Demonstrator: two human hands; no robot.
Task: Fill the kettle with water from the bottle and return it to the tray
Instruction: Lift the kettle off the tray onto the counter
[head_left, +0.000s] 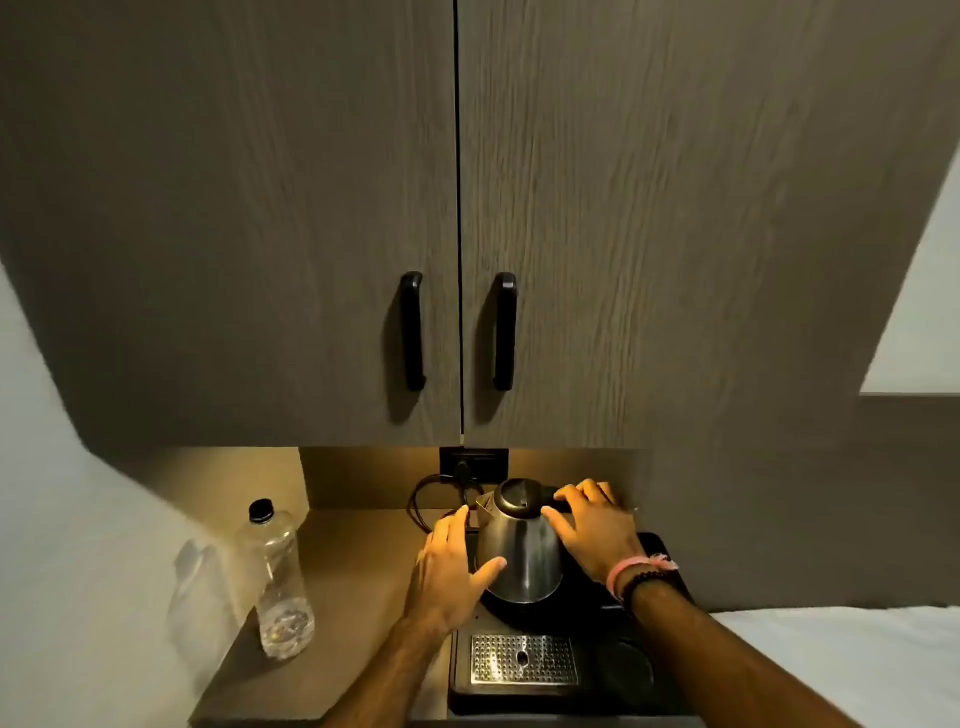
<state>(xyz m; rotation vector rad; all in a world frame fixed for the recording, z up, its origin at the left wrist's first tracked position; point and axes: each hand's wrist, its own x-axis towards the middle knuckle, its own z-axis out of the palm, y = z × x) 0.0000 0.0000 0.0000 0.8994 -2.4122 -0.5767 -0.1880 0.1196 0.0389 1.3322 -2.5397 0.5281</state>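
Observation:
A steel kettle (521, 556) with a black lid stands upright on its round base in the black tray (670, 691). My left hand (451, 564) lies flat against the kettle's left side, thumb on the steel. My right hand (597, 530) wraps the black handle at the kettle's right, thumb resting on the body. A clear plastic bottle (278, 582) with a black cap stands upright on the counter to the left, capped, with only a little water at the bottom.
The tray holds a perforated metal drip grate (523, 659) in front and a round recess (626, 670) at the right. A black cord (431, 493) runs to a wall socket (474, 464) behind. Closed cabinet doors with black handles (413, 330) hang overhead. A white surface (857, 665) lies to the right.

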